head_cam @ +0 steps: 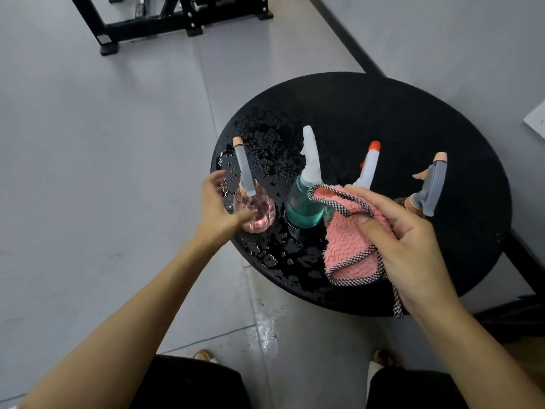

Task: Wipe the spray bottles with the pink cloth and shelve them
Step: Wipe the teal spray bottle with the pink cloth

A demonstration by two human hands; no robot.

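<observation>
Head view: the right hand (413,243) grips the pink cloth (351,246), its fingers (380,208) bunched round the folds and the thumb pressed on top. The left hand (218,208) spreads its fingers wide beside the pink bottle (259,211), thumb touching its near side. Between the two hands' fingers stands the teal bottle (300,208). Just beyond the right fingers rise a red-tipped bottle (368,169) and a grey-headed bottle (430,190). All four stand on the round black bench (383,113), wet with droplets (265,137) beyond the left fingers.
</observation>
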